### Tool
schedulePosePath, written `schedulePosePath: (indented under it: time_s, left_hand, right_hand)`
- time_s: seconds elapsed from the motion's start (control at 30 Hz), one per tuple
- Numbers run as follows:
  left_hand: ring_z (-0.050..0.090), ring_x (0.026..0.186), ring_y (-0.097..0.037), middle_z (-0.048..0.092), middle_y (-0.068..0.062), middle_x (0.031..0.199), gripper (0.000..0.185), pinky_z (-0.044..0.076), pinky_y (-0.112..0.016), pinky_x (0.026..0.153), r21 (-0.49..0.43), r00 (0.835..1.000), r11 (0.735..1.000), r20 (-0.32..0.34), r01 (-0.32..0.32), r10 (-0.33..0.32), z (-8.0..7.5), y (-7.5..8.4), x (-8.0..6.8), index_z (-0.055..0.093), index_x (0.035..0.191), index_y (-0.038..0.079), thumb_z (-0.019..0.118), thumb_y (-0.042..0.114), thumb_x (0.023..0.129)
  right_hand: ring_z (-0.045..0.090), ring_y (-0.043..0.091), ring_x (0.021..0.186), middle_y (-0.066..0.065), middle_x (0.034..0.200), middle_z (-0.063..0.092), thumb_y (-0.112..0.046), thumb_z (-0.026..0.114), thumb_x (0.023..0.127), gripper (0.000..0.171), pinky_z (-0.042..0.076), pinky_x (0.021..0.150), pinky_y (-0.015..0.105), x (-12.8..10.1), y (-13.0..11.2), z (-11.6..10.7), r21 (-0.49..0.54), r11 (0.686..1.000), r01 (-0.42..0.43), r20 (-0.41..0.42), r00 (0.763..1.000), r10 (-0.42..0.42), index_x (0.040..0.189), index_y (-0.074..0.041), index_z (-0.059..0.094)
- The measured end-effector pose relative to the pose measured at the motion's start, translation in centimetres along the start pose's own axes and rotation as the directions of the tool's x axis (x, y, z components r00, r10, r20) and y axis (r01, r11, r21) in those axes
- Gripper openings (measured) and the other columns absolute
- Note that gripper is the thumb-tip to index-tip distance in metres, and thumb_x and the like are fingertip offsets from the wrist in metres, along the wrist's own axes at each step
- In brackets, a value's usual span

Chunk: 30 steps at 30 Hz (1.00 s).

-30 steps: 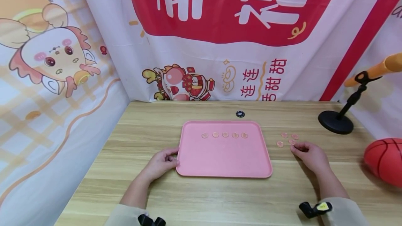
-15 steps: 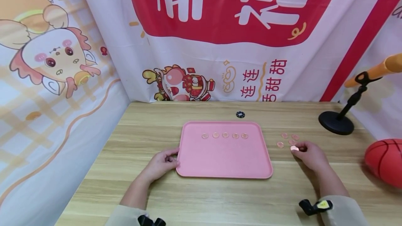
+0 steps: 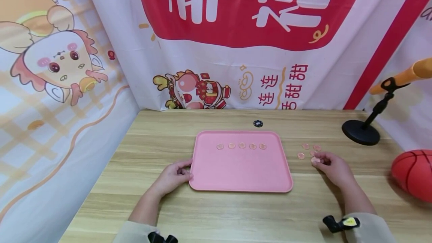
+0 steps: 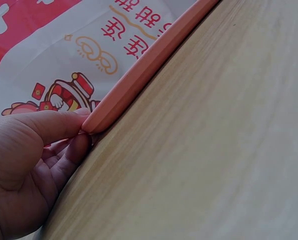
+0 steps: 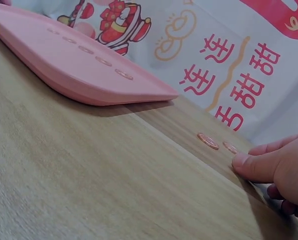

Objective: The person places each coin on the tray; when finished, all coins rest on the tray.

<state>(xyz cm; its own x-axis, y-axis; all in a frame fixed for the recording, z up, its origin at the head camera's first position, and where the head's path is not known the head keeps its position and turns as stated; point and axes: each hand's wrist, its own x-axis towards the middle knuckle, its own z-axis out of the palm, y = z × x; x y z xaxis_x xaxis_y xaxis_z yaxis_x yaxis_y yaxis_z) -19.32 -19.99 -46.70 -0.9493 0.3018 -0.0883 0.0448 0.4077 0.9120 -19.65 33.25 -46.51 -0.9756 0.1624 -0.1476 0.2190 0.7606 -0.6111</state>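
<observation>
A pink tray (image 3: 241, 171) lies on the table with a row of several copper-coloured coins (image 3: 242, 146) along its far part. My left hand (image 3: 173, 177) holds the tray's left edge; in the left wrist view, thumb and fingers pinch its corner (image 4: 101, 117). To the right of the tray, my right hand (image 3: 334, 166) pinches a coin (image 3: 315, 159) between thumb and fingertips, low over the wood. Several loose coins (image 3: 301, 156) lie around those fingertips. In the right wrist view, the thumb hides the pinched coin.
Behind the tray lies a black poker chip (image 3: 258, 123). A black stand (image 3: 361, 132) holding an orange tube (image 3: 401, 78) stands at the back right. At the right edge is a red basketball (image 3: 413, 175). Printed cloth (image 3: 135, 66) hangs behind and left of the table (image 3: 216, 213).
My right hand has drawn a coin slightly toward me, away from the loose ones; its face flashed bright half a second ago. My left hand and the tray have stayed put.
</observation>
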Motion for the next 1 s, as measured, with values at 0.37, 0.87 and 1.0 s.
schedulePosePath:
  time_s: [0.37, 0.87, 1.0]
  left_hand:
    - [0.058, 0.082, -0.009, 0.063, -0.014, 0.101, 0.058, 0.049, -0.018, 0.07, 0.001, 1.0, 1.0, -0.003, 0.0, 0.0, 0.1, -0.2, 0.0, 0.049, 0.139, -0.006, 0.071, 0.011, 0.088]
    - [0.056, 0.085, -0.011, 0.06, -0.017, 0.118, 0.056, 0.049, -0.019, 0.071, 0.019, 0.999, 1.0, -0.027, 0.023, -0.022, 0.2, -0.1, 0.2, 0.052, 0.137, -0.004, 0.072, 0.011, 0.087]
    - [0.056, 0.086, -0.012, 0.059, -0.017, 0.121, 0.056, 0.049, -0.019, 0.071, 0.013, 0.999, 1.0, -0.028, 0.025, -0.025, 0.2, -0.2, 0.2, 0.052, 0.137, -0.004, 0.072, 0.011, 0.087]
  right_hand:
    - [0.052, 0.035, 0.104, 0.025, 0.123, 0.058, -0.049, 0.06, 0.094, 0.062, 0.042, 0.089, 0.053, -0.4, -0.2, -0.4, 0.013, 1.0, -0.004, 0.018, 1.0, 0.004, 0.135, -0.002, 0.056]
    - [0.049, 0.024, 0.112, 0.016, 0.143, 0.048, -0.061, 0.065, 0.084, 0.079, 0.042, 0.086, 0.031, -0.3, -1.8, -0.1, 0.238, 0.97, -0.053, 0.073, 0.997, 0.036, 0.147, -0.016, 0.046]
    - [0.048, 0.022, 0.115, 0.013, 0.145, 0.047, -0.059, 0.065, 0.085, 0.075, 0.041, 0.087, 0.029, -0.3, -2.7, 0.2, 0.26, 0.965, -0.029, 0.09, 0.996, 0.006, 0.147, -0.021, 0.046]
